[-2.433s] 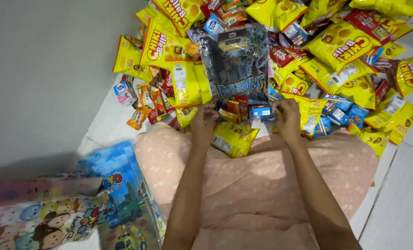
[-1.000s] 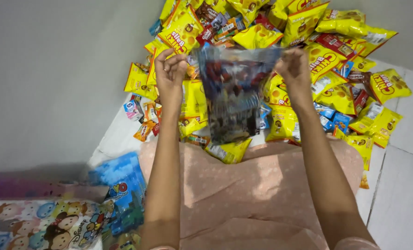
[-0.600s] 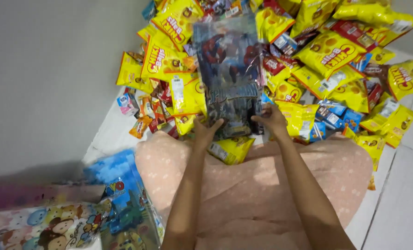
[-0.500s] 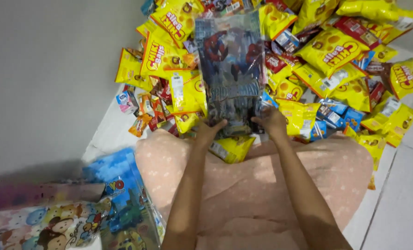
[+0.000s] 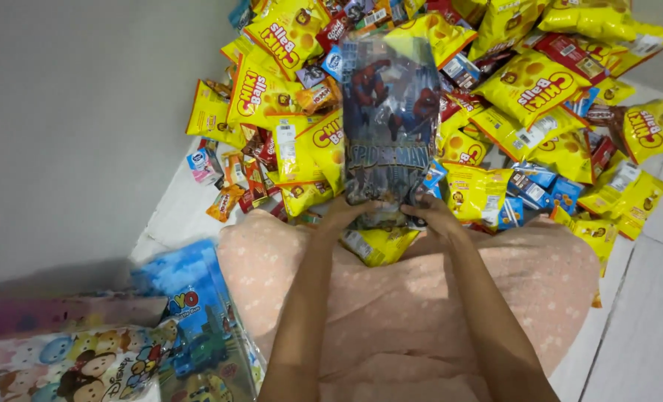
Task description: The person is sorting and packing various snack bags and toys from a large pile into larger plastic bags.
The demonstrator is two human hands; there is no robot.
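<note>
The left hand (image 5: 344, 217) and right hand (image 5: 433, 217) are both gripping the near end of a clear plastic goody bag with a blue-and-red superhero print (image 5: 388, 126). It is lying stretched away over the far heap of yellow snack packets (image 5: 529, 85).

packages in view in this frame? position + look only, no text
Clear printed bag: centre, held at its bottom edge by left hand and right hand; tall, blue-grey with red figures.
Yellow snack bags: heaped on the floor behind it; puffy, yellow with red.
Small wrappers: left edge of the heap; red, orange.
Blue cartoon bags: lower left, flat stack.
Pastel cartoon bag: bottom left corner.
</note>
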